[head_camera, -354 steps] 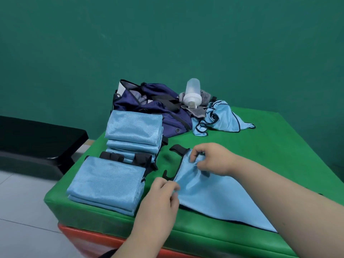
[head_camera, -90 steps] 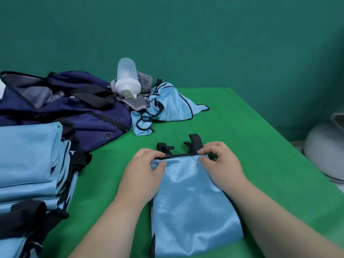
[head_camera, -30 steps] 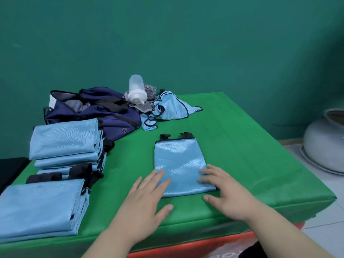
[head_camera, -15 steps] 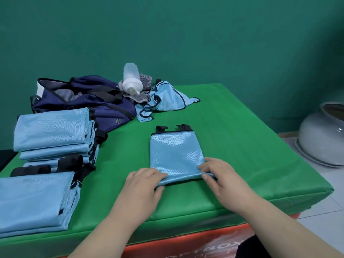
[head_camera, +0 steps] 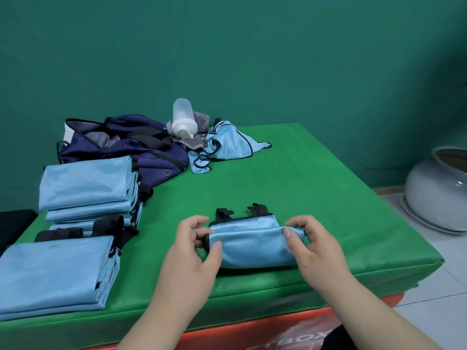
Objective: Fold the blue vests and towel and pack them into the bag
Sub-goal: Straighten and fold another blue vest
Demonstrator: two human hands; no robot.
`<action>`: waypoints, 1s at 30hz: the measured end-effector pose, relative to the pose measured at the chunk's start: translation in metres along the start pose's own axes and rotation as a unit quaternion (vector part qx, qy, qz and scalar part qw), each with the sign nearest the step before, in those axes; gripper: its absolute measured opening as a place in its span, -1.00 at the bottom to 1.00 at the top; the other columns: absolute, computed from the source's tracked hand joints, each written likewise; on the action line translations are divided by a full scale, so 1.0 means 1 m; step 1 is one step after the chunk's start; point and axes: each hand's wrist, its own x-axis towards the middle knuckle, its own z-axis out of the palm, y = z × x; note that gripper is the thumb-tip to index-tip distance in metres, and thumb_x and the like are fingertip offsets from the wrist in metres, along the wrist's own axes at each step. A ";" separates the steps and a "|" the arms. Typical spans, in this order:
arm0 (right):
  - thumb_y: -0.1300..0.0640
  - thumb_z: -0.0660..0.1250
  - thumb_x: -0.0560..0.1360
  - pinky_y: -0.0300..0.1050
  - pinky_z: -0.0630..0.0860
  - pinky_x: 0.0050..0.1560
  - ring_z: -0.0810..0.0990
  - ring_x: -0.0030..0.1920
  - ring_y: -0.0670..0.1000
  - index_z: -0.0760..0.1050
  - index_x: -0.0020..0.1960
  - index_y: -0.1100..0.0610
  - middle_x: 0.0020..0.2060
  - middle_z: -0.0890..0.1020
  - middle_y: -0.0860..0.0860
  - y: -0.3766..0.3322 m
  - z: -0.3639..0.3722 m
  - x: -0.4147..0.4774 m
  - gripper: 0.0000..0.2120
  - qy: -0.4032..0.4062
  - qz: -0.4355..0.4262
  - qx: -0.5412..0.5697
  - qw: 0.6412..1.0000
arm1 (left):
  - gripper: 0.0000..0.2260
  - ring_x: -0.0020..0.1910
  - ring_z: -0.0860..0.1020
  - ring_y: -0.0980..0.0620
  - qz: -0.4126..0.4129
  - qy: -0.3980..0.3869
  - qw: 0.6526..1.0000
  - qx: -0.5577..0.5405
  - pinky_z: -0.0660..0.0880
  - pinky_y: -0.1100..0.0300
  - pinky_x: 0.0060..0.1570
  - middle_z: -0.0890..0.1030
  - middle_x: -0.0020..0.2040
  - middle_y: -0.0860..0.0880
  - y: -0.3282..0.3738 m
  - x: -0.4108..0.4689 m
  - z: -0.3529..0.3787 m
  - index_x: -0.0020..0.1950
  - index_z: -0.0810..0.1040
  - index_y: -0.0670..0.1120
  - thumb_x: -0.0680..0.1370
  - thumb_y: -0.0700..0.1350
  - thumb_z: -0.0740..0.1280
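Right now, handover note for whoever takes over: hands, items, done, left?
Left hand and right hand each pinch an end of the half-folded vest.
Done: folded vests in a far stack and a near stack, on the left.
Left: finish this fold; fold the crumpled vest and the grey striped cloth under the bottle; pack everything into the navy bag.

Half-folded blue vest (head_camera: 255,246), open navy bag (head_camera: 154,157) behind

head view | worn high | faces forward-down | close over green table (head_camera: 290,178) edge
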 end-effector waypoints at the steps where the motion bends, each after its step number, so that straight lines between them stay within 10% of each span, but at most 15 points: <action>1: 0.05 0.39 0.55 -0.18 0.43 -0.18 0.53 -0.27 -0.01 0.46 -0.10 -0.16 -0.21 0.60 -0.15 -0.001 0.002 0.004 -0.85 0.002 0.014 -0.001 1.000 | -0.61 -0.07 0.54 0.27 -0.009 0.004 1.000 -0.004 0.42 0.27 -0.14 0.56 -0.03 0.31 0.000 0.005 0.002 0.08 0.31 0.32 0.52 -0.11 0.41; 9: -0.06 0.36 0.56 -0.20 0.33 -0.36 0.41 -0.40 -0.10 0.48 0.11 -0.12 -0.38 0.46 -0.06 0.010 0.025 0.042 -0.85 -0.042 0.082 -0.073 0.993 | -0.64 -0.25 0.50 0.14 -0.052 -0.007 0.998 0.043 0.40 0.25 -0.24 0.51 0.07 0.30 -0.020 0.039 0.017 0.27 0.32 0.23 0.58 -0.06 0.36; 21: -0.07 0.40 0.53 -0.12 0.35 -0.18 0.46 -0.19 -0.09 0.54 0.19 -0.05 -0.25 0.45 -0.15 0.016 0.047 0.066 -0.74 -0.056 0.082 -0.150 0.984 | -0.68 0.03 0.45 0.10 -0.029 -0.038 0.981 0.190 0.48 0.08 0.08 0.40 0.13 0.23 -0.039 0.058 0.019 0.34 0.39 0.17 0.59 0.07 0.29; 30: -0.06 0.42 0.51 -0.03 0.50 0.09 0.55 0.01 -0.02 0.62 0.09 0.03 -0.03 0.56 -0.13 0.015 0.045 0.067 -0.77 -0.017 0.013 -0.188 0.982 | -0.70 0.34 0.48 0.04 0.221 -0.110 0.922 0.298 0.20 0.03 0.35 0.55 0.30 0.10 -0.040 0.048 0.036 0.20 0.55 0.12 0.55 0.11 0.16</action>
